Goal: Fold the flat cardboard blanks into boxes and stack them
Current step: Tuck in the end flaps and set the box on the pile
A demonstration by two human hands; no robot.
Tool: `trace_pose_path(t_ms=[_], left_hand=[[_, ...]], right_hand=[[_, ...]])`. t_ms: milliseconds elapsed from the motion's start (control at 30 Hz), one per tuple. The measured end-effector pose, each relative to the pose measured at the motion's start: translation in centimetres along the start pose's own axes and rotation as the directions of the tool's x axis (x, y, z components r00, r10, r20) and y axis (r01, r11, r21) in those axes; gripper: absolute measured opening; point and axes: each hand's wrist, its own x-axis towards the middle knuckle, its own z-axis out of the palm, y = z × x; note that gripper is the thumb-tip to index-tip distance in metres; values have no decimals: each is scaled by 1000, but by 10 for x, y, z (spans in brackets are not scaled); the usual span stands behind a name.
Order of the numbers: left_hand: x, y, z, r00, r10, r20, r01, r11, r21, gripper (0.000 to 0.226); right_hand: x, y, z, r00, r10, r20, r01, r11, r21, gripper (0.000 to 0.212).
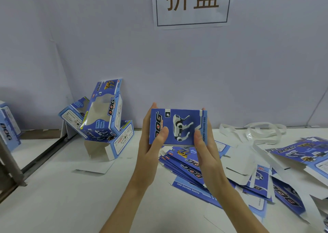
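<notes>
You hold the box [178, 127] up in front of you, above the table [62, 188] and over the near edge of the blanks [195, 163]. Its blue printed panel faces you; whether its ends are closed yet cannot be told from here. It is thin printed card, so judge it light, stiff along its creases but easy to dent or crush on its broad faces, and a little slick on the glossy print. Take it by the side edges and corners, where the folds give it strength, not by the middle of a panel.

Your left hand [150, 144] clasps its left side, thumb lying on the front face and fingers wrapped behind. Your right hand [204, 147] clasps the right side the same way, thumb on the front near the lower edge. The two hands are apart, with the box clamped between them.

The blanks lie fanned flat on the table beneath and to your right. The folded boxes [104, 115] stand heaped against the wall [230, 73] to your left, well apart from your hands.
</notes>
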Motion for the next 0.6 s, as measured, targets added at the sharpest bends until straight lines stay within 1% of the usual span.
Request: trace_pose_path(t_ms=[67,100,133,167,200,233,267,300,333,367,400,433,467,533,600], left_hand=[[-2,-6,-3,999,-52,-5,52,998,-19,60],[-2,-7,-4,998,-55,0,55,998,-23,59],[-1,-6,-6,999,-37,15,37,999,-22,60],[1,-4,-9,999,-1,48,2,1000,-11,63],[3,-3,-12,994,41,99,-43,999,19,65],[6,-3,-16,984,74,161,-87,993,74,67],[9,-4,-18,971,75,227,-109,984,140,68],[10,-5,-19,959,47,280,-104,976,190,68],[11,-5,-18,952,9,306,-75,976,204,68],[10,-4,-15,954,-37,298,-18,984,178,64],[10,-1,-13,959,-97,265,66,990,122,58],[10,1,-11,958,-163,234,152,986,65,54],[11,1,-10,951,-224,213,222,974,34,55],[13,-2,-14,919,-354,175,356,934,20,64],[13,-6,-20,880,-462,110,466,885,-5,71]], right_hand=[[6,-5,-2,998,-24,55,25,1000,-11,70],[10,-9,-2,998,-20,66,21,1000,-14,69],[14,-11,-4,998,16,56,-17,1000,11,64],[17,-16,-6,999,45,28,-46,998,40,54],[19,-19,-10,998,70,10,-70,993,93,41],[20,-20,-16,993,121,6,-120,973,196,36],[22,-19,-22,978,207,20,-202,923,329,39],[22,-19,-26,966,252,52,-251,881,402,37],[21,-14,-32,966,252,55,-252,878,406,26],[22,-11,-33,972,234,30,-226,885,408,16],[22,-6,-34,979,202,-9,-182,898,400,28],[22,-2,-34,987,163,-16,-144,910,388,46],[21,2,-34,994,110,-9,-100,926,363,59],[19,10,-34,999,52,17,-54,965,255,77],[18,17,-31,994,78,72,-84,992,94,88]])
